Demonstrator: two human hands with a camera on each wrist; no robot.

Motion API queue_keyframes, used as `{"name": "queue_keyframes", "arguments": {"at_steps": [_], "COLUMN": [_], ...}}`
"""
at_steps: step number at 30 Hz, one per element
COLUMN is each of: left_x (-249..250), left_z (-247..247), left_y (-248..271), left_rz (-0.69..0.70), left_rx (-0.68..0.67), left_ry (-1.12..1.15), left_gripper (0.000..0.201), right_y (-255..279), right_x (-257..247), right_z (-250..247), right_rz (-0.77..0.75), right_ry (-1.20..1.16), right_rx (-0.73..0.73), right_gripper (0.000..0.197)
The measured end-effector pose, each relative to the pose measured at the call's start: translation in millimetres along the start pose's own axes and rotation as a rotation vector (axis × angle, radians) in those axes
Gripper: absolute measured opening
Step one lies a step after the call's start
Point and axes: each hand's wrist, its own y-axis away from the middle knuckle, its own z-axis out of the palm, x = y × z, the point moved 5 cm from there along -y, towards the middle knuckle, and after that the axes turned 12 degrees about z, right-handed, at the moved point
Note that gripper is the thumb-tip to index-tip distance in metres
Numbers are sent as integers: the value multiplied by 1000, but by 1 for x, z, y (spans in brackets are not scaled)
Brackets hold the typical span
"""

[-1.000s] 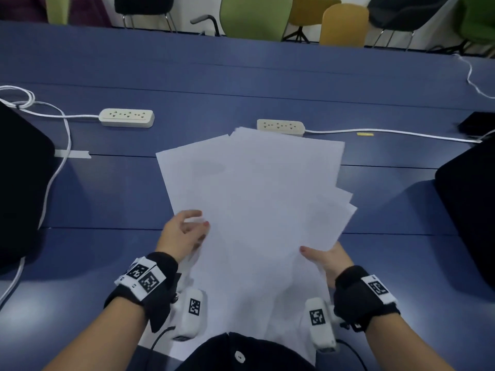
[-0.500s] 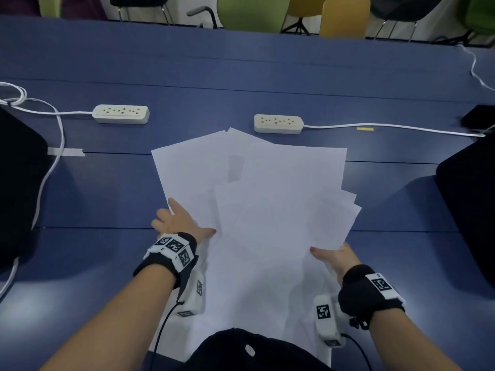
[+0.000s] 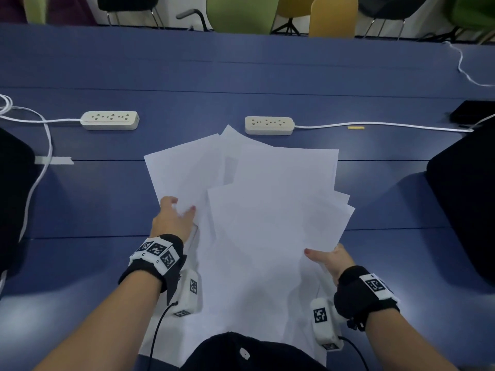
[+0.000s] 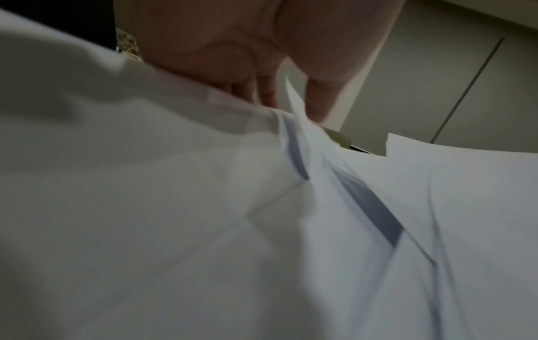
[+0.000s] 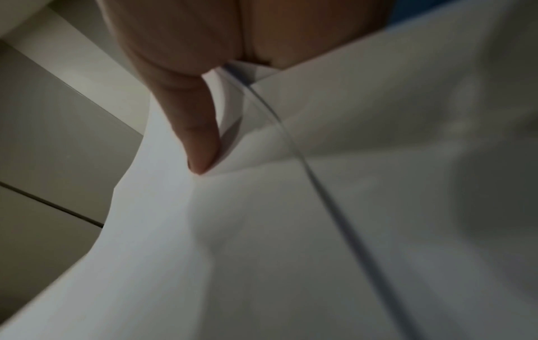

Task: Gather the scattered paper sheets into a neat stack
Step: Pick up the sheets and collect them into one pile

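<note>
1. Paper sheets [image 3: 267, 223], fanned and overlapping, are pinched at their near right edge by the right hand [image 3: 328, 259], thumb on top.
2. Left hand [image 3: 172, 218] grips the sheets' left edge, fingers curled round it.
3. Sheets lie across a blue table [image 3: 107, 196], near two power strips [image 3: 269, 125].

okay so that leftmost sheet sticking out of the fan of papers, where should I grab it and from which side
Probably its left long edge, near the lower corner, coming in from the left. That leftmost sheet sticks out clear of the other paper sheets there, so its edge is free above the table. The left hand already pinches it about there, while the right hand holds the rest.
</note>
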Motion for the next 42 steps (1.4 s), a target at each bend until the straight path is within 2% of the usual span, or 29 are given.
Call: {"name": "queue_keyframes", "arguments": {"at_steps": [3,5,10,17,21,25,32,35,42], "left_x": [3,1,-7,1,-2,-6,-7,-10,-24], "left_z": [-6,-7,-10,-18,-18,-22,-19,-17,-41], "left_y": [-6,-8,-8,-18,-18,-21,-21,-17,-11], "left_rz": [75,81,44,109,103,87,74,97,123], "left_rx": [67,71,59,14,-17,1,-17,-47,5], "left_ry": [-9,-44,13,-103,-203,-247,-197,-189,-250], "left_gripper": [17,9,29,17,25,6,14,11,10], "right_y": [-1,-1,-1,-1,-1,-1,-2,-2,-3], "right_x": [2,2,1,1,1,1,2,2,3], "right_z": [-1,-2,-2,0,-1,-1,-2,-2,-3], "right_rz": [5,-1,-8,-10,-19,-15,-2,-4,6], "right_ry": [7,11,18,2,20,31,68,67,75], "right_rx": [7,14,6,9,17,16,36,28,21], "right_gripper": [21,21,27,23,27,28,26,25,24]}}
